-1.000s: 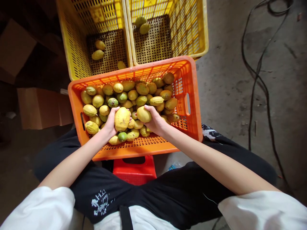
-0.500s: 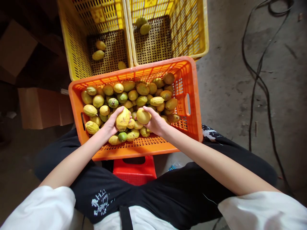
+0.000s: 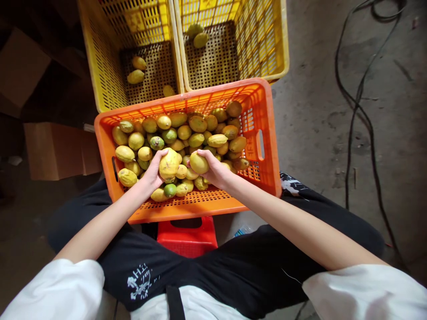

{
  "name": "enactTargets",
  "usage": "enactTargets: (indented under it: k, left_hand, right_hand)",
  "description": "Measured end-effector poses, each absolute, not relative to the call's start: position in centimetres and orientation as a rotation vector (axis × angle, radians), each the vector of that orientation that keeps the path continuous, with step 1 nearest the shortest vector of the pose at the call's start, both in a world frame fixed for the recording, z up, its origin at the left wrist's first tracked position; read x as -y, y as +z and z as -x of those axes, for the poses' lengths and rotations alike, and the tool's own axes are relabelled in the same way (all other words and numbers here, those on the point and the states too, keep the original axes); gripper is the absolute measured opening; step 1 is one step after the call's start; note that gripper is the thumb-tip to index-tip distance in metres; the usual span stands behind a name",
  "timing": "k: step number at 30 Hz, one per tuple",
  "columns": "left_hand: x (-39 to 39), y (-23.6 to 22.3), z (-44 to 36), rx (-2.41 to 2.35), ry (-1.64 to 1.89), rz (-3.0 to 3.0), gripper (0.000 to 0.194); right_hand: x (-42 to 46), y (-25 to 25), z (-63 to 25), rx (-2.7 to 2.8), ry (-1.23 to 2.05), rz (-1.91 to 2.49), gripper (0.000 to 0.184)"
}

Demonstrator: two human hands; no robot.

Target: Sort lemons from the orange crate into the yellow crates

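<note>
My left hand (image 3: 154, 172) is closed round a large yellow lemon (image 3: 168, 164) with a few dark marks on its skin. A smaller, smoother lemon (image 3: 199, 163) sits in my right hand (image 3: 216, 170), the thumb resting on its top. Both fruits are held side by side, slightly apart, above an orange crate (image 3: 190, 212). Many more lemons (image 3: 197, 124) lie piled in that crate, mostly yellow with some greenish. One small bright green fruit (image 3: 170, 190) rests near the crate's front side. Fingers under both held lemons are mostly hidden.
Beyond the orange crate stand two yellow crates (image 3: 95, 66), (image 3: 283, 49), each with a few lemons on the bottom. A red plastic stool (image 3: 190, 244) shows between my legs. Cardboard boxes (image 3: 55, 151) are at left; a black cable (image 3: 362, 111) lies on the floor at right.
Both hands keep hold of their lemons in nearly the same place. The right-hand lemon looks slightly turned; the whole view has shifted very little.
</note>
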State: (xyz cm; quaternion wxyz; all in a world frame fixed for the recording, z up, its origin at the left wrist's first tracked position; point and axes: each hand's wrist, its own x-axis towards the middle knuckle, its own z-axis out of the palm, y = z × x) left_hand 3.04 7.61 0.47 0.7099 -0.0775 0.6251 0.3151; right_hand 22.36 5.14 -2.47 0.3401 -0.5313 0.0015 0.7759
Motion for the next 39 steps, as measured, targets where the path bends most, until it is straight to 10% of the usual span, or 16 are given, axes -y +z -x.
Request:
enactTargets:
  k: [39]
  left_hand:
    - [-6.7,-0.4,-3.4,-1.42,0.616,0.027,0.02]
  right_hand:
    - [-5.1,-4.1,-22.6,0.152,1.973,1.502,0.031]
